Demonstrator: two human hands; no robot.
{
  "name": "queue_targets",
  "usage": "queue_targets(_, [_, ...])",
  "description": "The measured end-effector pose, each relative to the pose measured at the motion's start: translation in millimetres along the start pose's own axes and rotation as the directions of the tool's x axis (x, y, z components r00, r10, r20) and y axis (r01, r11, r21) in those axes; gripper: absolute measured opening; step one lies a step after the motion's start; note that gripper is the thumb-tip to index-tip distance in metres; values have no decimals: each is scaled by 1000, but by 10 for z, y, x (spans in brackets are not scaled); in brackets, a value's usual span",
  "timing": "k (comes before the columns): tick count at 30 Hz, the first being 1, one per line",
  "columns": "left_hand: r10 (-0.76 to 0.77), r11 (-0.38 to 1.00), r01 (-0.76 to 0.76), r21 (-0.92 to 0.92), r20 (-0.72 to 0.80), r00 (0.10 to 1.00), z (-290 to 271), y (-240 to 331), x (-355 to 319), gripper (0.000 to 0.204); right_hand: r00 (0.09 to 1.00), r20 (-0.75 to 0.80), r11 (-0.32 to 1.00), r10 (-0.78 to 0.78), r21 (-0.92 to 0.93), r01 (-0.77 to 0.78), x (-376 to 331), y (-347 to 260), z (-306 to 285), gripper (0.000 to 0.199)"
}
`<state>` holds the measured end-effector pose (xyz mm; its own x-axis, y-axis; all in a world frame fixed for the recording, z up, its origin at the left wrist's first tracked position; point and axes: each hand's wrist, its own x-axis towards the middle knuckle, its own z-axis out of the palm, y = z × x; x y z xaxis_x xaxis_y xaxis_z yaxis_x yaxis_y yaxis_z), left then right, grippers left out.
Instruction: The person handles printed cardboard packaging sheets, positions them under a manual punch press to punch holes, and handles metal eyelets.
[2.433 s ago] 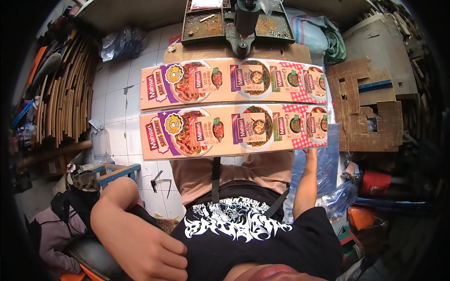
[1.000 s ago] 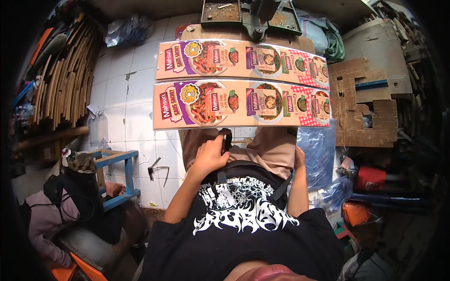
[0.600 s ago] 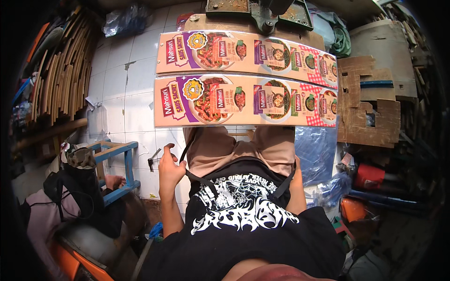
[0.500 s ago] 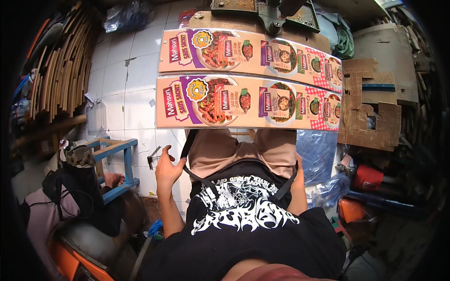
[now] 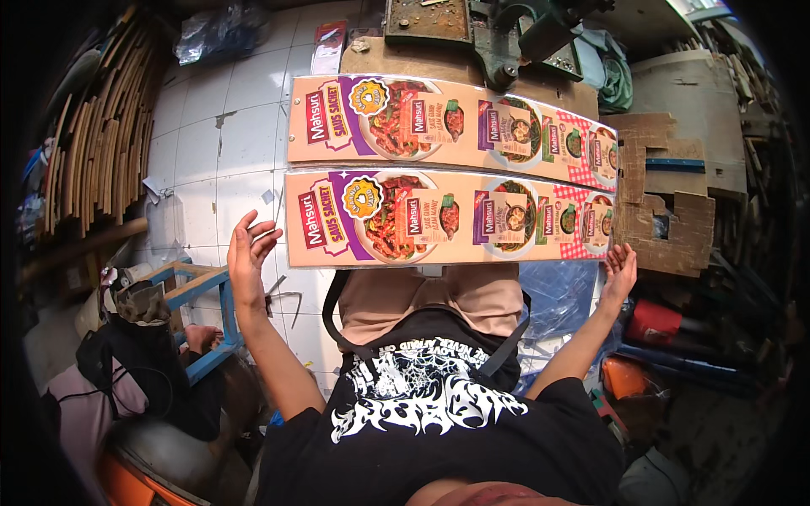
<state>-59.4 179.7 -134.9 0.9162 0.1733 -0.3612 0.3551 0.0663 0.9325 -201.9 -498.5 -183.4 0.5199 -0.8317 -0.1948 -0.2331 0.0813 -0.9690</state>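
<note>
Two long, glossy printed panels with food pictures lie side by side across the view in front of me, the far panel [image 5: 460,126] just beyond the near panel [image 5: 451,221]. To the left of the near panel's left end, my left hand [image 5: 251,263] is raised with its fingers apart and nothing in it. My right hand [image 5: 620,274] is at the near panel's lower right corner, fingers spread and holding nothing. Whether those fingertips touch the panel's edge, I cannot tell.
Beyond the panels stands a dark green machine [image 5: 498,51] with a metal tray [image 5: 426,21]. Cut brown cardboard [image 5: 671,228] lies to the right. Stacked boards [image 5: 101,143] line the left side, with a blue stool frame [image 5: 207,312] nearer. Clear plastic [image 5: 553,295] covers the floor by my right leg.
Both hands have come up from beside my lap and spread outward to the two ends of the near panel. The whole scene sits a little lower in the picture.
</note>
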Motion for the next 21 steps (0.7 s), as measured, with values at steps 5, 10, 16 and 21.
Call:
queue_targets(5, [12,998,-18,67,88,996,239,240,133,58,979,148,970,-141,-175,166,24,-449,404,42])
queue_targets(10, [-3,984,-13,179,87,996,447,282,277,63,912,399,948,-98,-241,207,104,-519,709,49])
queue_targets(16, [26,943,-64,327,118,993,546,223,464,60,839,526,941,-137,-196,276,108,-613,1032,60])
queue_targets(21, [190,904,-226,364,133,973,717,233,524,60,846,515,877,-141,-332,348,102,-653,1063,64])
